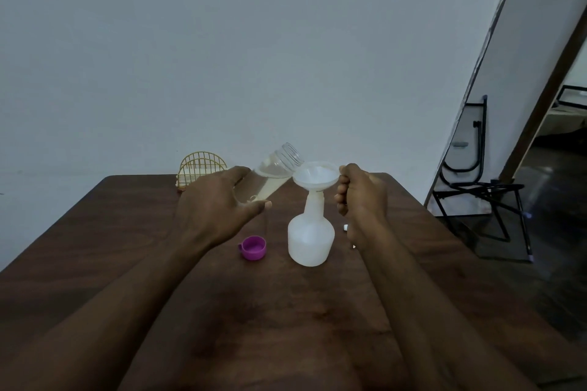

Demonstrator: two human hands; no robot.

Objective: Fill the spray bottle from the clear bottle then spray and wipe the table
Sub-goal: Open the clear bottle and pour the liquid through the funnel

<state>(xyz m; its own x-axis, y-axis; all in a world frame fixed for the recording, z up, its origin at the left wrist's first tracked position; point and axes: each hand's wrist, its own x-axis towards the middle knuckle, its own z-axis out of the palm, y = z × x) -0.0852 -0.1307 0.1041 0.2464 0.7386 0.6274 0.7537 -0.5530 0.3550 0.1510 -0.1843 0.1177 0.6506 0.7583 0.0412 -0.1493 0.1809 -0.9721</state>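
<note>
A white spray bottle body [310,238] stands upright on the dark wooden table [127,247], its spray head off. A white funnel [315,175] sits in its neck. My right hand [360,197] grips the funnel's handle at its right rim. My left hand [219,203] holds the clear bottle [273,173], tilted with its open mouth just above the funnel's left rim. Liquid fills the lower part of the clear bottle. A purple cap [253,247] lies open side up on the table, left of the spray bottle.
A gold wire napkin holder [201,170] stands at the table's far edge by the wall. A small white object [346,227] peeks out behind my right wrist. A black folding chair [479,181] stands on the floor to the right.
</note>
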